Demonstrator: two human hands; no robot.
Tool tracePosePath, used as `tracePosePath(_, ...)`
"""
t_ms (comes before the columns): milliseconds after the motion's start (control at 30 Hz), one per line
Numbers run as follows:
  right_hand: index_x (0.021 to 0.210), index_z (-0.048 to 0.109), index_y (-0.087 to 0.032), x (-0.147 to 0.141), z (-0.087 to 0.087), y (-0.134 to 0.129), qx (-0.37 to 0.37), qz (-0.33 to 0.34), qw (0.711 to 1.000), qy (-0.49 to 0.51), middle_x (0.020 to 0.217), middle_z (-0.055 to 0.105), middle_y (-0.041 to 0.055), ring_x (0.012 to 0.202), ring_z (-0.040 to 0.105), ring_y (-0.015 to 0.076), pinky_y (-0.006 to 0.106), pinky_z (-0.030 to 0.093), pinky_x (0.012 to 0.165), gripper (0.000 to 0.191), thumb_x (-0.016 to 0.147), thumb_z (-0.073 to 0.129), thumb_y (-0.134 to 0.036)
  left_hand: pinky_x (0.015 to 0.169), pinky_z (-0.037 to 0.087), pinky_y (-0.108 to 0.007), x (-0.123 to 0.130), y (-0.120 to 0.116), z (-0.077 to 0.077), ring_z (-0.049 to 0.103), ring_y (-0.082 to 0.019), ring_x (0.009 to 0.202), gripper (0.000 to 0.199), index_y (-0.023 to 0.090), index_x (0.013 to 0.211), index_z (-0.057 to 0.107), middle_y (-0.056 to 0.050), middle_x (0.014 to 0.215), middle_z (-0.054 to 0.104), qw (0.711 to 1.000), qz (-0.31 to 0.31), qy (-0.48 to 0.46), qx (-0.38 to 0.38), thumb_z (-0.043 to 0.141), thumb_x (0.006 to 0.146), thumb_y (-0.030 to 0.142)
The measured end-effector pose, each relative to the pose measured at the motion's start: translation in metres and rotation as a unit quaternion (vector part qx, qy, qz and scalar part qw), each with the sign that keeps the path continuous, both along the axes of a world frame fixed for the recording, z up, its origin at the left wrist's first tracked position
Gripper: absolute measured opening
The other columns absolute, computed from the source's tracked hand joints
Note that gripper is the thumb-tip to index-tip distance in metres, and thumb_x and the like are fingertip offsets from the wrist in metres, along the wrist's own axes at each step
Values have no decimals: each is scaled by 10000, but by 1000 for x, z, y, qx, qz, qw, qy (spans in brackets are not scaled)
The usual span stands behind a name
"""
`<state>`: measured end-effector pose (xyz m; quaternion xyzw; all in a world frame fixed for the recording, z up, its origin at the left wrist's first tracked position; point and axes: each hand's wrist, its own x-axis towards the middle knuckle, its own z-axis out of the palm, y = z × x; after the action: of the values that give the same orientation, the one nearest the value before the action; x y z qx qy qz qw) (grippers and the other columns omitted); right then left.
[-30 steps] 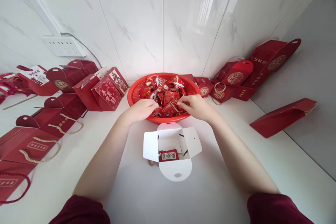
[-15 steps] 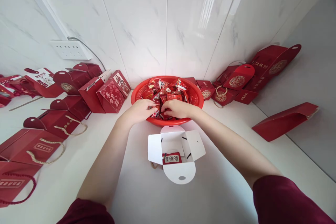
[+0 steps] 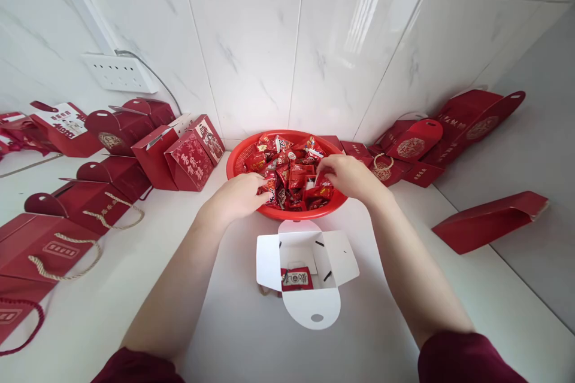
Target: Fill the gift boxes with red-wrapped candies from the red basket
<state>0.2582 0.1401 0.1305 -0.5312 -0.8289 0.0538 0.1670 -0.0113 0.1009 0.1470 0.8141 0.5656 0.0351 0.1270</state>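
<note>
A red plastic basket (image 3: 240, 161) by the tiled wall holds a heap of red-wrapped snack packets (image 3: 299, 175). My left hand (image 3: 238, 194) is at the basket's left front, thumb and fingers closed on a red snack packet (image 3: 270, 184). At the right side of the heap, my right hand (image 3: 348, 175) reaches over the rim with its fingers curled together; what is between them is not clear. In front of the basket stands an open white-lined gift box (image 3: 309, 311), its flaps folded outward. One red packet (image 3: 296, 279) with a pale label lies inside it.
Red gift boxes (image 3: 81, 203), some with rope handles, line the left side. More red boxes (image 3: 411, 143) are stacked at the back right. A single red box (image 3: 489, 218) lies near the grey panel on the right. A power strip (image 3: 119, 73) is on the wall.
My right hand has moved right, from the middle of the heap to the basket's right side. My left hand stays at the left front. The view has shifted slightly.
</note>
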Motion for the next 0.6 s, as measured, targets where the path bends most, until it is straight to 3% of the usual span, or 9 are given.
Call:
tracePosePath(133,1045,695,-170,11,-15,-2,66,-86,988,107,1087,705,96,1010,662,227,322,498,885,361,796,484,-15,887,471,-351,3,-3,2,638,-295,1115,374,225,1156,700,-91,1281,669,1000,0,23,-13,498,906,416)
tracePosePath(233,1114,678,-147,-8,-16,-9,118,-47,979,161,1162,685,112,1093,640,219,321,487,959,331,856,491,-56,759,459,-319,5,-5,3,670,-260,970,302,232,975,738,-72,1110,727,1000,-3,22,-16,491,906,391)
tracePosePath(333,1121,698,-181,-36,-12,-13,6,68,997,48,1155,707,75,1068,656,184,272,496,925,365,917,420,-62,646,403,-309,7,-6,5,658,-237,829,326,212,772,707,-68,917,731,999,-3,41,-19,471,911,390)
tracePosePath(400,1084,730,-179,-54,-10,-10,-80,129,986,-66,1096,734,75,991,682,182,246,507,841,406,881,424,-7,616,370,-311,8,-7,5,639,-225,774,340,203,718,665,-65,848,713,999,-1,51,-16,455,915,386)
tracePosePath(500,935,768,-143,-76,-8,2,-133,154,967,-156,895,757,98,774,698,193,244,485,653,364,797,486,42,596,343,-311,8,-9,7,611,-207,718,338,195,676,609,-63,808,683,999,-3,48,-9,462,907,394)
tracePosePath(600,932,760,-108,-92,-6,15,-148,158,951,-222,886,750,130,735,694,211,258,454,593,308,807,510,23,537,302,-315,5,-10,8,550,-186,602,412,193,600,528,-55,705,624,998,7,59,-29,461,900,466)
